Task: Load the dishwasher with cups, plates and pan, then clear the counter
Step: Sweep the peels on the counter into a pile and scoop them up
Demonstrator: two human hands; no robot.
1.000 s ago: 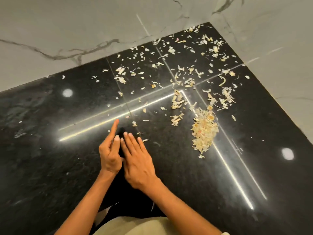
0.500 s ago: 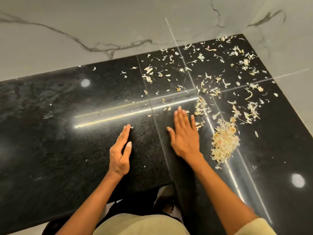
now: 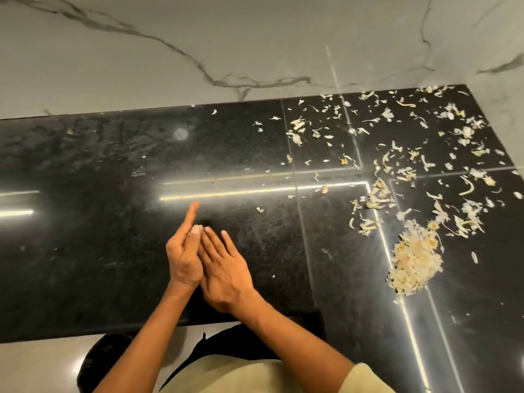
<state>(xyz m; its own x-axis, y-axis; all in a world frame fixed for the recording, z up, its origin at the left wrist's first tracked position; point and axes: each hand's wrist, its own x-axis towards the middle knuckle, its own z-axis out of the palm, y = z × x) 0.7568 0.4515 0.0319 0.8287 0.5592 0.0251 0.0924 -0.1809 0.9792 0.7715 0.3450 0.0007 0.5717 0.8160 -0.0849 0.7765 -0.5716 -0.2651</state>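
1. The heap of peel scraps (image 3: 415, 262) lies at the near right of the black surface (image 3: 99, 251), with loose peelings (image 3: 377, 194) scattered toward the far right corner.
2. The left hand (image 3: 183, 259) stands on edge, fingers straight, grasping nothing.
3. The right hand (image 3: 224, 275) lies flat against it, fingers released.
4. Marble wall (image 3: 198, 38) rises behind.

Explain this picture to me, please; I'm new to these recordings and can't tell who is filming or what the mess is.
There is no machine here. A person wears a camera on the head, so you look down at their own two bare arms. The left hand and right hand are pressed together over a black counter, fingers straight, holding nothing. To the right lie pale scraps, probably vegetable peelings, scattered toward the corner, with one gathered pile. Behind is a marble wall. No dishes are in view.
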